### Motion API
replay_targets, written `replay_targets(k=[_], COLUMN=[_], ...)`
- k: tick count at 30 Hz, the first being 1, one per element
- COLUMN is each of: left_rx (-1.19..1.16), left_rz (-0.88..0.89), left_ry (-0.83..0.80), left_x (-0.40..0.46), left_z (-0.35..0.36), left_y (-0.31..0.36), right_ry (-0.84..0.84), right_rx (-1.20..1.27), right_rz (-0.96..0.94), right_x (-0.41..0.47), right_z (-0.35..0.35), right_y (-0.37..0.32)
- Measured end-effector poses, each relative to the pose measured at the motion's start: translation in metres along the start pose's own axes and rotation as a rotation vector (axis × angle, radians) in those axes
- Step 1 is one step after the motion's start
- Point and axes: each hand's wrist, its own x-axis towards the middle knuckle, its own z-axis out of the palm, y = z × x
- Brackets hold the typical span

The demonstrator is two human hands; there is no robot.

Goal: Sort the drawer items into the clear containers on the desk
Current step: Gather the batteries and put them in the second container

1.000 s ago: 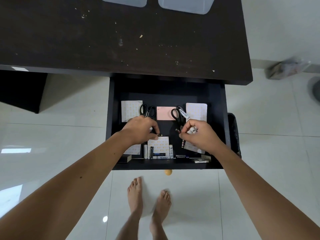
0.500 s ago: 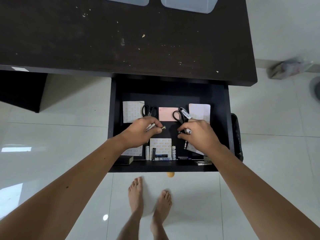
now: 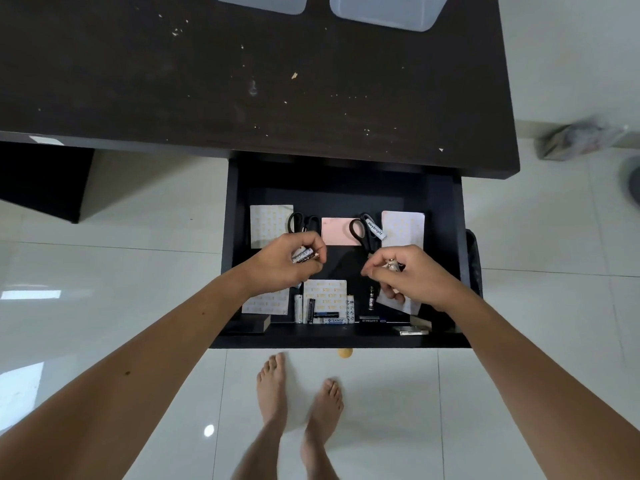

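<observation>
Two hands over open drawer (image 3: 235, 237). Left hand (image 3: 287, 263) curls round batteries (image 3: 303, 255), long axis pointing right. Right hand (image 3: 412, 275) pinches small metal-tipped thing, likely battery; can't tell. More batteries (image 3: 310, 310) lie toward me, upright. Containers (image 3: 384, 12) sit far across desk (image 3: 242, 81), so lift up, forward.

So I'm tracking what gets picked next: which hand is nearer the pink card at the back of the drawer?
Left. The left hand grips batteries just below the pink card's left corner. The right hand sits lower and further right, past the black scissors.
</observation>
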Motion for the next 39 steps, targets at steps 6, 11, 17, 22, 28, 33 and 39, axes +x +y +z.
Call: replay_targets(k=[6,11,17,22,28,33,39], left_rx=[0.126,0.246,0.304,0.371,0.236,0.207,0.436], left_rz=[0.003,-0.059,-0.043,0.010,-0.070,-0.012,0.037], left_ry=[-0.039,-0.068,-0.045,-0.020,-0.085,-0.081,-0.086], left_x=[-0.003,-0.003,-0.007,-0.008,-0.013,-0.017,-0.016], left_z=[0.000,-0.001,-0.004,-0.006,-0.013,-0.016,-0.023], left_y=[0.001,-0.004,0.002,0.002,0.009,0.014,0.006], right_ry=[-0.032,-0.087,-0.047,0.020,0.066,-0.058,-0.098], right_rx=[-0.229,-0.626,-0.834,-0.497,-0.227,-0.102,-0.281], right_rz=[0.028,-0.071,-0.225,-0.288,-0.219,-0.183,-0.111], right_x=[0.001,0.006,0.008,0.007,0.001,-0.003,0.005], right_z=[-0.006,0.000,0.008,0.006,0.008,0.010,0.020], right_y=[0.011,0.026,0.028,0.035,0.029,0.022,0.022])
